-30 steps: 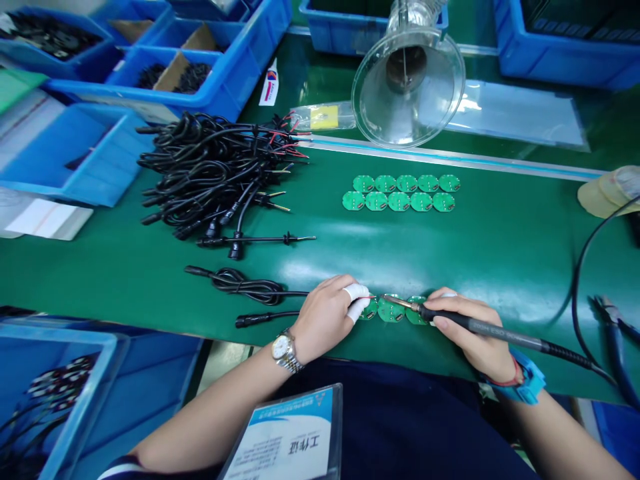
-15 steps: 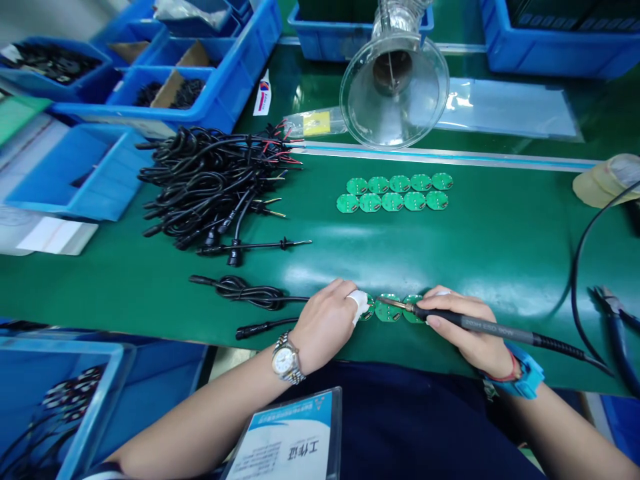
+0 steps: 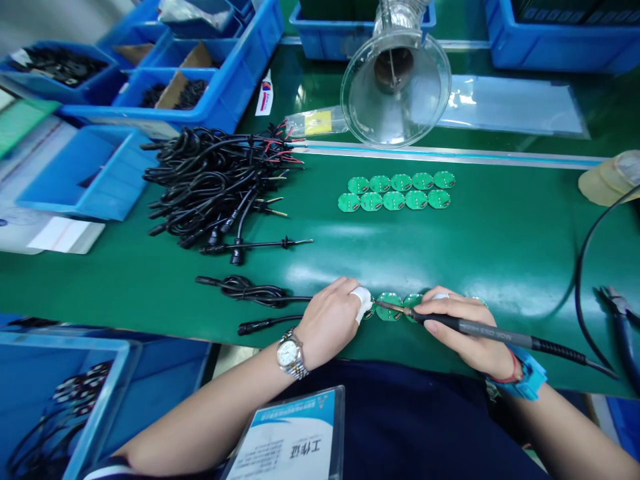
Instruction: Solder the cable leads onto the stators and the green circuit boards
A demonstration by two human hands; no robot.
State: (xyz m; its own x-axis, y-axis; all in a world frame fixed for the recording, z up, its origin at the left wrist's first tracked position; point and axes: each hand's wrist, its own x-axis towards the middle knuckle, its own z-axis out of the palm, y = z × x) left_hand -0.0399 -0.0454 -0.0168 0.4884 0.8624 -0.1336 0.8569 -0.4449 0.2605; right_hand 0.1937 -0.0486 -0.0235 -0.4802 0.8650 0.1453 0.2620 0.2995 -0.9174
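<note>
My right grip (image 3: 465,323) is closed like a pen hold around the soldering iron (image 3: 483,330), thumb and fingers near the front of its handle. My left grip (image 3: 327,320) is curled in, fingertips drawn together; the back of the hand hides them, so I cannot tell what they pinch. A white finger cover (image 3: 362,303) shows there.

With the iron's tip as the clock's centre, my left grip sits just beside it at nine o'clock, over a green board (image 3: 371,313) that it partly hides. I cannot tell whether the tip touches anything. The iron should feel light and stiff; its bare metal front is probably hot, so the handle is the place to hold. The boards look thin, light and fragile, best taken by their edges.

The iron's handle is black and grey, its cord leaving towards four o'clock. The next green board (image 3: 389,315), roundish with small parts on it, lies under the iron at three o'clock. A coiled black cable (image 3: 255,292), likely soft and springy, runs to my left grip from nine o'clock. Across the green surface (image 3: 500,247), two rows of boards (image 3: 394,201) lie at twelve, a black cable pile (image 3: 215,177) at ten.
</note>
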